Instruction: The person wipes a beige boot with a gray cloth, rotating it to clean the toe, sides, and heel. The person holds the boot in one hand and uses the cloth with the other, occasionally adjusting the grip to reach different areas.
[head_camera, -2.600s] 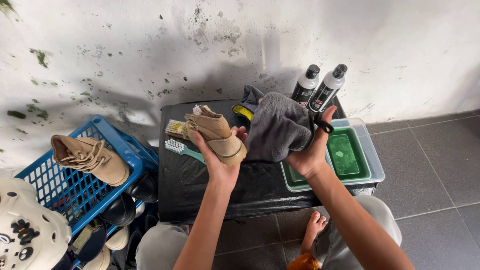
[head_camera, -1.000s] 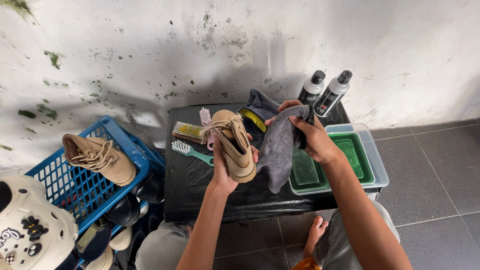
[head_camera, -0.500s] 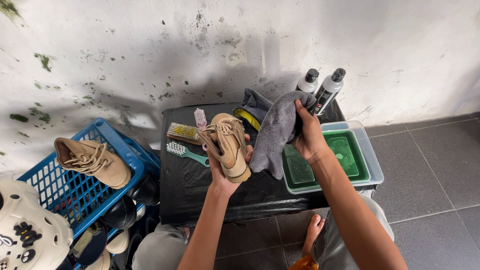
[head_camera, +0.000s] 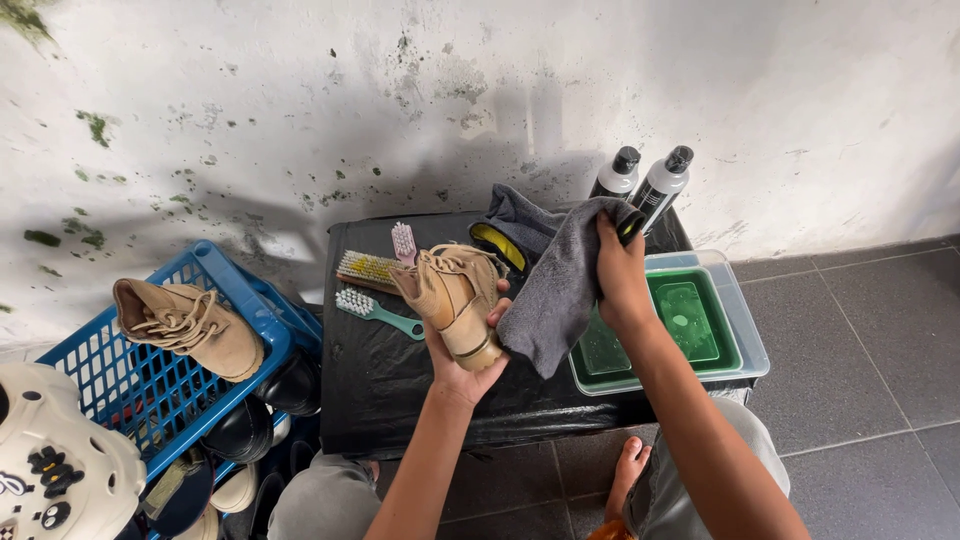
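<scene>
While the left hand (head_camera: 462, 362) is gripping a tan boot (head_camera: 452, 298) sole-down above the table's (head_camera: 370, 390) middle, the right hand (head_camera: 620, 282) is clutching a grey cloth (head_camera: 552, 295) against its side, seemingly to wipe it, beside the green basin (head_camera: 735, 345).

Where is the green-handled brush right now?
In the head view the green-handled brush lies on the black-covered table, left of the tan boot in the left hand, just below the yellow-bristled brush.

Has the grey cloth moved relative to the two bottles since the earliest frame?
Yes. The grey cloth then hid the lower parts of the two bottles; now it hangs lower left, beside the tan boot.
</scene>
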